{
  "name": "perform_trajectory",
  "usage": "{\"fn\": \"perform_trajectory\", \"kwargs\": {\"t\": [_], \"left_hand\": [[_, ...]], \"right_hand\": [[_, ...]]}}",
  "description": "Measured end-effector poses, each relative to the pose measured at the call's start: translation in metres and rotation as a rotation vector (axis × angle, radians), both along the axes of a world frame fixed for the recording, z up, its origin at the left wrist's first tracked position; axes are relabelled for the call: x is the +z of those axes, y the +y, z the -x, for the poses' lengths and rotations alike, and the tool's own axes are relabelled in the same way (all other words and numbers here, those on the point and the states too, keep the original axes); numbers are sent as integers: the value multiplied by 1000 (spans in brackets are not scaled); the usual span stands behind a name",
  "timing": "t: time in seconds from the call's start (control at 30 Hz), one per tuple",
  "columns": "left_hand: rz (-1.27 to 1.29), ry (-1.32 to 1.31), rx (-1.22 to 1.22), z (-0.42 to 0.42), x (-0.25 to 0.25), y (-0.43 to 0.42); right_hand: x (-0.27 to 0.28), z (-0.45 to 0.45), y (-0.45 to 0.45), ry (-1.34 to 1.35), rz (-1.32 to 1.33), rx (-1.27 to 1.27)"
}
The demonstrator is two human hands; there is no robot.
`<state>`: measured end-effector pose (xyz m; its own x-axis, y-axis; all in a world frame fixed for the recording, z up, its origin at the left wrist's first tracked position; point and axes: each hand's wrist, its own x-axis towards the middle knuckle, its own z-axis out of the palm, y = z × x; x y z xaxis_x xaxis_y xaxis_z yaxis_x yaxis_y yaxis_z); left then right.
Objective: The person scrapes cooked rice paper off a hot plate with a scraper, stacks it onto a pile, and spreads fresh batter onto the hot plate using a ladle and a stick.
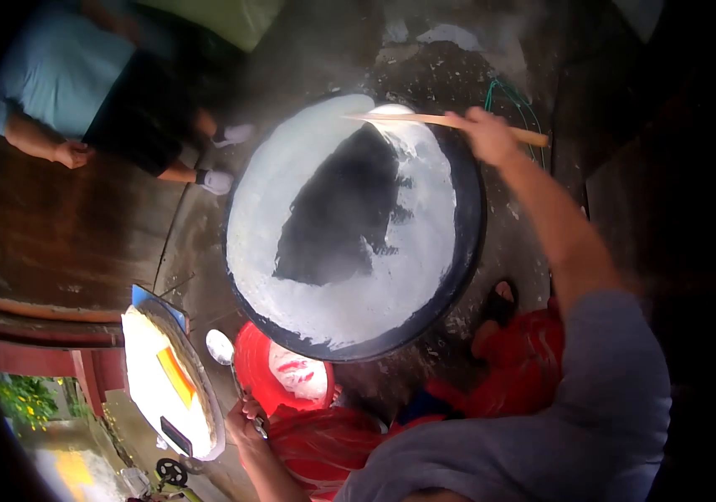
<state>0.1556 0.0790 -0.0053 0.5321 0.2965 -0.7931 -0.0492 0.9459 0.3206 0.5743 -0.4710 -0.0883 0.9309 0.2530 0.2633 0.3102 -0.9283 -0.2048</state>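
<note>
My right hand (488, 135) is wrapped round a long flat wooden spatula (425, 118). Its blade lies on the white batter (266, 180) near the far rim of a large round black griddle (468, 259). The batter forms a wide, uneven ring, with dark bare surface showing in the middle. A thicker white mound (393, 125) sits by the blade. My left hand (245, 421) is closed on the handle of a ladle (220, 346), whose bowl looks coated white. Beside it is a red basin (245, 356) with white batter inside.
A person in a light blue shirt (82, 75) stands at the left, beyond the griddle. A round stack of pale sheets (144, 368), with a yellow item (176, 376) and a phone (176, 437) on it, is at lower left. Steam hangs over the griddle; green cord (518, 99) lies behind.
</note>
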Motion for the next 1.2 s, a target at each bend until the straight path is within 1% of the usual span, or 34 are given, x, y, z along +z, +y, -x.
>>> {"fn": "perform_trajectory", "kwargs": {"t": [0.03,0.1,0.13,0.17,0.2,0.23,0.3,0.33,0.4,0.43,0.5,0.57,0.63,0.67,0.7,0.73,0.77,0.8,0.83,0.93,0.97,1.03,1.07,1.13,1.17,1.2], "left_hand": [[-17,4,3,-3,2,-4],[-30,-9,-13,-8,0,-7],[-16,-17,-25,-4,-2,-4],[-2,-29,-32,-6,-1,-6],[27,-10,-42,-6,2,-8],[31,-20,-41,-5,-1,-4],[-5,-54,-65,5,-10,1],[4,-53,-60,7,-10,-2],[-5,-56,-49,2,-1,-8],[-3,-58,-45,1,1,-9],[45,-129,-75,3,2,-11],[67,-148,-81,7,-1,-9],[64,-185,-106,12,-4,-6],[71,-194,-108,13,-2,-7],[72,-200,-97,15,-1,-9],[64,-205,-108,18,-1,-10],[56,-211,-121,19,-2,-9],[32,-201,-132,21,-2,-9],[35,-200,-123,25,-2,-9],[41,-227,-134,32,1,-10],[44,-233,-131,33,4,-11],[38,-218,-124,40,5,-13],[41,-218,-122,42,4,-12],[18,-220,-142,43,4,-9],[19,-218,-141,44,5,-10],[12,-210,-129,42,8,-11]], "right_hand": [[4,-13,34,24,61,-40],[15,-25,83,198,-27,-85],[16,-23,88,184,-139,-95],[26,-14,91,165,-249,-98],[36,3,84,197,-402,-175],[28,12,79,188,-398,-172],[4,24,69,247,-390,-84],[10,30,63,249,-380,-81],[30,46,51,321,-630,-15],[28,45,52,203,-631,-291],[19,63,58,287,-631,-179],[65,89,84,772,-784,-364],[50,81,80,682,-928,-275],[31,69,81,678,-924,-264],[3,56,83,560,-955,-243],[-14,50,88,443,-985,-222],[-6,64,105,374,-836,-182],[4,75,119,430,-704,-207],[33,91,129,485,-570,-231],[57,112,118,555,-523,-213],[53,117,107,405,-496,-264],[52,135,90,267,-460,-518],[42,138,93,266,-456,-517],[-9,129,103,354,-753,-475],[-50,118,112,340,-813,-316],[-15,131,132,419,-751,-289]]}}
